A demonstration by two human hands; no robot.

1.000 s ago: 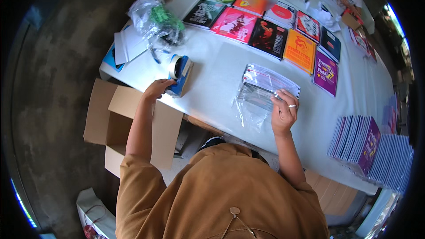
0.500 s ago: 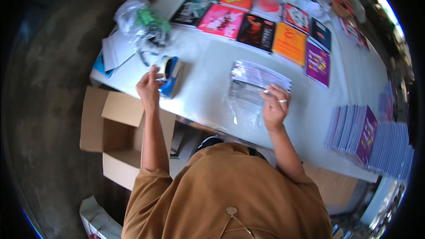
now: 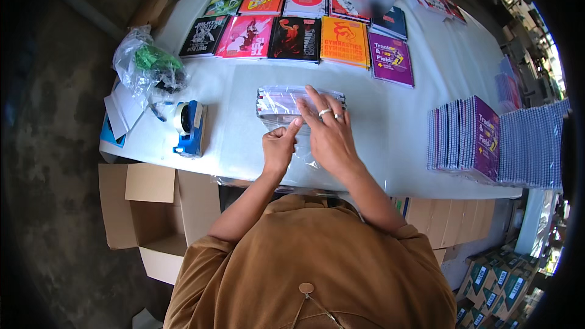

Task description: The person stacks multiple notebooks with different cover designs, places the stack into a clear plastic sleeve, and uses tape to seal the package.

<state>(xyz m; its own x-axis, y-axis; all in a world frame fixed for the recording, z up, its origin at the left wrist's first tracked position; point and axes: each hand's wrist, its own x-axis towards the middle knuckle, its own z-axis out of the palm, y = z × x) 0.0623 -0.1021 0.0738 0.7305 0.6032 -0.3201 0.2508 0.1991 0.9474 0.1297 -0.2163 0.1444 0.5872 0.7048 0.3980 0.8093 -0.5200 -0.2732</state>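
A clear plastic bag (image 3: pixel 286 102) with a stack of thin books inside lies flat on the white table (image 3: pixel 237 94) in front of me. My right hand (image 3: pixel 329 134) lies flat on top of the bag, fingers spread, with rings on two fingers. My left hand (image 3: pixel 279 146) pinches the bag's near edge between thumb and fingers, close beside the right hand. A blue tape dispenser (image 3: pixel 189 127) stands to the left of my left hand, apart from it.
Colourful books (image 3: pixel 304 30) lie in rows at the table's far side. Upright stacks of spiral notebooks (image 3: pixel 466 140) fill the right end. A plastic bag holding green items (image 3: pixel 146 64) and papers sit at left. An open cardboard box (image 3: pixel 155 213) stands on the floor, lower left.
My left hand has come away from the tape dispenser and now grips the bag's near edge. My right hand has moved from the bag's corner to lie flat on it.
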